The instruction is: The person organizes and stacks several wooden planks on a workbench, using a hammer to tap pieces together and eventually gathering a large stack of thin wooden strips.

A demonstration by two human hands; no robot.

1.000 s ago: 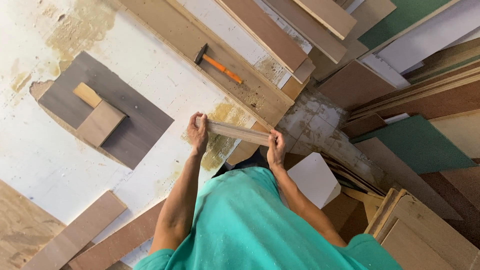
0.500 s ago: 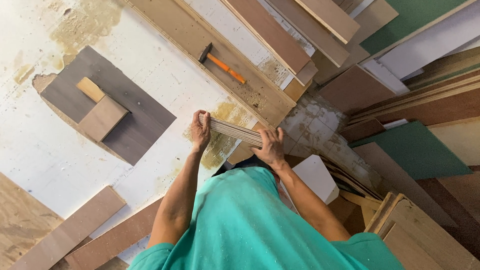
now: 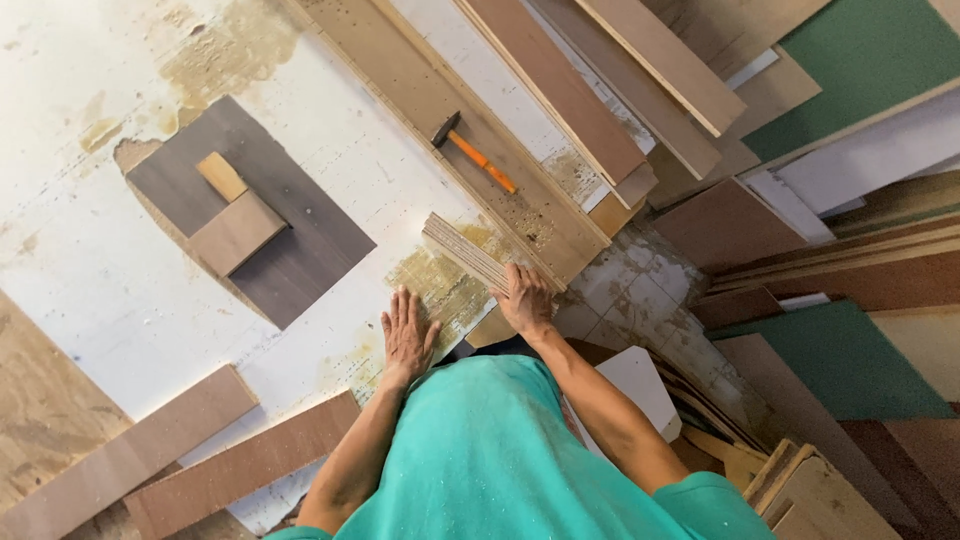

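Observation:
A small bundle of thin wooden strips (image 3: 462, 252) lies flat on the stained white tabletop (image 3: 90, 260). My right hand (image 3: 524, 299) is closed over its near end. My left hand (image 3: 406, 336) lies palm down on the tabletop just left of the bundle, fingers apart, holding nothing. A hammer with an orange handle (image 3: 478, 159) rests on a long wooden board (image 3: 430, 110) just beyond the strips.
A dark grey panel (image 3: 300, 260) carries two small wood blocks (image 3: 236, 232) at the left. Brown planks (image 3: 240, 468) lie at the lower left. Leaning boards, green panels (image 3: 850, 60) and stacked offcuts crowd the right side, above a tiled floor (image 3: 640, 290).
The strip bundle, held up between both hands before, now lies on the table. My left hand has let go and rests flat; my right hand stays on the bundle's end.

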